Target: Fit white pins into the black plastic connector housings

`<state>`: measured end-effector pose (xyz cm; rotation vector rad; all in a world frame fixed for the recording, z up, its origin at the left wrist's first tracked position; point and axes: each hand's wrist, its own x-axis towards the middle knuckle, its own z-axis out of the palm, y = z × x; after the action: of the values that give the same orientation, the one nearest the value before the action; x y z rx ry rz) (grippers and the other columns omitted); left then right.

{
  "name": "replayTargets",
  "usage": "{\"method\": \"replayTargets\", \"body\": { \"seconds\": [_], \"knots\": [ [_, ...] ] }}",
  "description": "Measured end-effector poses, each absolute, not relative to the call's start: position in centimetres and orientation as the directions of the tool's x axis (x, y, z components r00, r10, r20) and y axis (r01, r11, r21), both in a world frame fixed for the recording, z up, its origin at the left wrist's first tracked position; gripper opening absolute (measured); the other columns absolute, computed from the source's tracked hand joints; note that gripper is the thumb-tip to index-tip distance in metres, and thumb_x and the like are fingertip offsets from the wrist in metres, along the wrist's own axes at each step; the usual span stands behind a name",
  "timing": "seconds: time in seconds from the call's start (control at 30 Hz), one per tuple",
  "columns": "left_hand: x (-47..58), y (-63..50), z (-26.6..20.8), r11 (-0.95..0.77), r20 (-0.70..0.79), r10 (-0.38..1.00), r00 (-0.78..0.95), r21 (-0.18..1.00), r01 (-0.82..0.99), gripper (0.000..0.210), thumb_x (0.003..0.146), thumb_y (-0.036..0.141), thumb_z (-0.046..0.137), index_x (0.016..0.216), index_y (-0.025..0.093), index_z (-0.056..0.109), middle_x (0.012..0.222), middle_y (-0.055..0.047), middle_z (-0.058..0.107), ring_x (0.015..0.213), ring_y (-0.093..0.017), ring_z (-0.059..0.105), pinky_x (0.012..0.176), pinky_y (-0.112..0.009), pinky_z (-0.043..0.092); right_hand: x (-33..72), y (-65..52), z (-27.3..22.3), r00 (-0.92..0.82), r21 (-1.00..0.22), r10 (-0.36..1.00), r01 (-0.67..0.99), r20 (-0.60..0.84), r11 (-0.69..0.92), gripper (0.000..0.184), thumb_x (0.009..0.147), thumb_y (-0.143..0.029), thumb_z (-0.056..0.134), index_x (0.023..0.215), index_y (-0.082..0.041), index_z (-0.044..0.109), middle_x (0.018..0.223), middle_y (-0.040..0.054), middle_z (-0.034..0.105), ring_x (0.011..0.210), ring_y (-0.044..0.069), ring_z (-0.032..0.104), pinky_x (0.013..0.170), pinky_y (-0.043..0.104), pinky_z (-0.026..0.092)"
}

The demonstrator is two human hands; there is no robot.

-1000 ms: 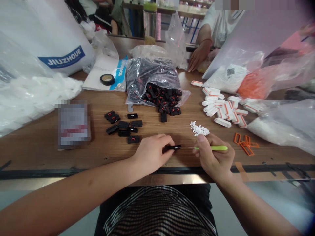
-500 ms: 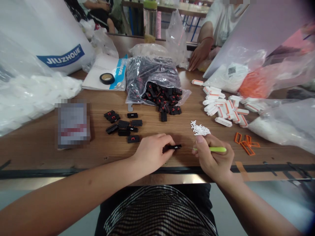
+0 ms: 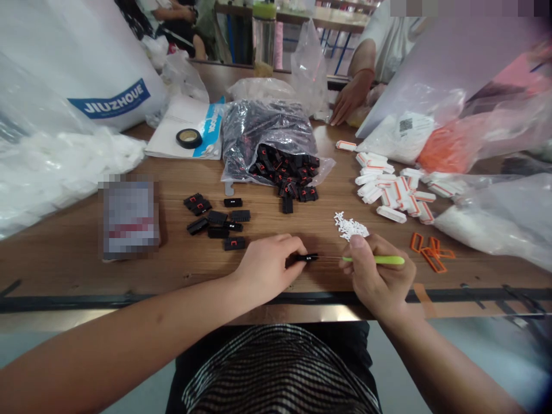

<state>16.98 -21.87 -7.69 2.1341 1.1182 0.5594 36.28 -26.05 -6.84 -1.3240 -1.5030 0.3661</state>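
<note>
Pinched in the fingers of my left hand (image 3: 271, 265) is a small black plastic connector housing (image 3: 309, 258) with white spots on its side, low over the table. My right hand (image 3: 379, 273) is closed around a thin tool with a lime-green handle (image 3: 390, 260). The tool's fine metal shaft points left, its tip close to the black housing; whether it touches, I cannot tell. Just beyond my right hand lies a heap of tiny white pieces (image 3: 350, 225). Several loose black housings (image 3: 218, 217) rest to the left of my left hand.
An open plastic bag (image 3: 269, 126) spills black housings mid-table. White pieces with orange strips (image 3: 397, 190) and orange rectangular frames (image 3: 431, 253) lie at right. A roll of black tape (image 3: 188, 138) sits on a booklet (image 3: 166, 123). Across the table rests another person's hand (image 3: 351, 98).
My right hand has shifted slightly to the right with the green-handled tool, and more of its thin shaft shows. My left hand stays in place with the black housing.
</note>
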Motion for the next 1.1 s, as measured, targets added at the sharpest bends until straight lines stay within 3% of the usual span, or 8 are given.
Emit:
{"method": "replayTargets", "body": {
  "seconds": [0.2,0.43,0.73,0.9,1.1],
  "knots": [
    [16.97,-21.85,-7.81,-0.427,0.076,0.834,0.546,0.715,0.553,0.007,0.083,0.024,0.064,0.089,0.022,0.067,0.072,0.002,0.059,0.062,-0.013,0.053,0.06,-0.027,0.041,36.35,-25.86,-6.79,0.132,-0.757,0.878,0.574,0.461,0.311,0.034,0.091,-0.021,0.059,0.057,-0.019,0.055,0.053,-0.0031,0.059,0.043,0.008,0.054,0.045,0.023,0.042],
    [16.91,-21.86,-7.69,-0.425,0.075,0.835,0.545,0.718,0.552,0.007,0.083,0.024,0.064,0.089,0.022,0.067,0.074,0.002,0.06,0.062,-0.013,0.053,0.06,-0.027,0.041,36.27,-25.89,-6.95,0.177,-0.819,0.871,0.467,0.457,0.335,0.033,0.092,-0.02,0.057,0.058,-0.019,0.055,0.053,-0.0024,0.06,0.043,0.008,0.054,0.044,0.022,0.043],
    [16.98,-21.86,-7.72,-0.421,0.075,0.834,0.546,0.725,0.545,0.006,0.083,0.023,0.066,0.089,0.021,0.067,0.075,0.002,0.062,0.062,-0.012,0.053,0.066,-0.028,0.044,35.77,-26.2,-6.8,0.038,-0.725,0.872,0.575,0.487,0.379,0.028,0.09,-0.018,0.059,0.061,-0.019,0.059,0.054,-0.003,0.063,0.045,0.008,0.058,0.047,0.021,0.045],
    [17.01,-21.88,-7.62,-0.423,0.078,0.837,0.542,0.721,0.55,0.006,0.082,0.022,0.066,0.088,0.021,0.067,0.073,0.003,0.06,0.06,-0.012,0.052,0.064,-0.028,0.043,35.85,-25.96,-6.83,0.097,-0.772,0.876,0.526,0.472,0.358,0.031,0.09,-0.021,0.06,0.059,-0.019,0.057,0.054,-0.0027,0.062,0.043,0.007,0.057,0.045,0.021,0.045],
    [16.96,-21.9,-7.65,-0.42,0.071,0.84,0.538,0.713,0.562,0.007,0.082,0.022,0.065,0.089,0.021,0.067,0.072,0.003,0.059,0.058,-0.012,0.05,0.059,-0.027,0.039,36.42,-25.71,-7.17,0.314,-0.843,0.809,0.397,0.497,0.363,0.037,0.092,-0.023,0.058,0.056,-0.018,0.053,0.051,-0.0029,0.056,0.042,0.008,0.052,0.042,0.022,0.04]
  ]
}}
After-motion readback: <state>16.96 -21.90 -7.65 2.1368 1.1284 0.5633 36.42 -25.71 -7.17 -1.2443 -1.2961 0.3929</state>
